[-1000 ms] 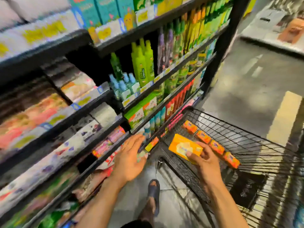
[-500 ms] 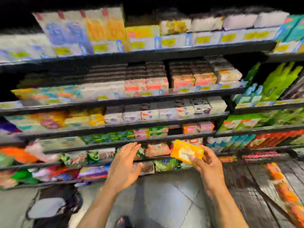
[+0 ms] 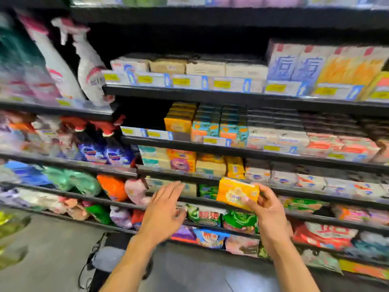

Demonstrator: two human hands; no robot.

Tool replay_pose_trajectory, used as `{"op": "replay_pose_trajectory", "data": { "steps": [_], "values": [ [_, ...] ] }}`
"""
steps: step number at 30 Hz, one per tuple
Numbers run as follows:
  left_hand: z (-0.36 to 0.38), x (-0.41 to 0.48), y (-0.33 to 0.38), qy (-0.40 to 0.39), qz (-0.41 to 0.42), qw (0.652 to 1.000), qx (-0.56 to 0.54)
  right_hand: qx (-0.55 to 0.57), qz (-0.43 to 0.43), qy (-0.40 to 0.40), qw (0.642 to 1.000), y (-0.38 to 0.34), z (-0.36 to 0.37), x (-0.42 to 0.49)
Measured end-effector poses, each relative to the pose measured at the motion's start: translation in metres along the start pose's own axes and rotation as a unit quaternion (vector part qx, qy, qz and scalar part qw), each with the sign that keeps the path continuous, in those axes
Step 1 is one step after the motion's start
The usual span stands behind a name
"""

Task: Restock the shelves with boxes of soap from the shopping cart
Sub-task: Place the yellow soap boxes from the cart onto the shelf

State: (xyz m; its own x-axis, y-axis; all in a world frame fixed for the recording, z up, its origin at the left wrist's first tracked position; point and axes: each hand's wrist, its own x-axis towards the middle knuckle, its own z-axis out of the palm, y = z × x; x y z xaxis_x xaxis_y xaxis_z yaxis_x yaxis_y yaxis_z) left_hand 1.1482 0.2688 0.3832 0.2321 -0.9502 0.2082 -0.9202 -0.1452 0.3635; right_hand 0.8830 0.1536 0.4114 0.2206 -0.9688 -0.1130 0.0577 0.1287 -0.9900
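Black shelves crammed with blurred soap packs filled the view. Left hand hovered before the shelves' lower tiers, fingers straight, holding nothing. Right hand, apart from it, gripped the yellow soap box, tilted, just before the shelves' lower tiers.

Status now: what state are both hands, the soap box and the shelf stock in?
Soap box: held in front of the shelves, not yet placed.
Right hand: grips the box.
Left hand: fingers straight, empty.
Yellow stack: shelved, dark gap to its left.
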Motion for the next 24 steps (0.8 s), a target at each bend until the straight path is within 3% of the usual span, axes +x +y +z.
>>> {"op": "replay_pose_trajectory", "data": {
  "steps": [9, 18, 24],
  "values": [
    [-0.077, 0.072, -0.131, 0.012, 0.090, 0.995, 0.051, -0.091, -0.043, -0.031, 0.994, -0.044, 0.160, 0.029],
    [-0.084, 0.134, -0.162, 0.030, 0.139, 0.986, 0.092, -0.160, -0.130, -0.020, 0.978, -0.086, 0.222, 0.093],
    [-0.081, 0.163, -0.171, 0.063, 0.162, 0.978, 0.120, -0.265, -0.208, -0.016, 0.941, -0.096, 0.235, 0.144]
  ]
}}
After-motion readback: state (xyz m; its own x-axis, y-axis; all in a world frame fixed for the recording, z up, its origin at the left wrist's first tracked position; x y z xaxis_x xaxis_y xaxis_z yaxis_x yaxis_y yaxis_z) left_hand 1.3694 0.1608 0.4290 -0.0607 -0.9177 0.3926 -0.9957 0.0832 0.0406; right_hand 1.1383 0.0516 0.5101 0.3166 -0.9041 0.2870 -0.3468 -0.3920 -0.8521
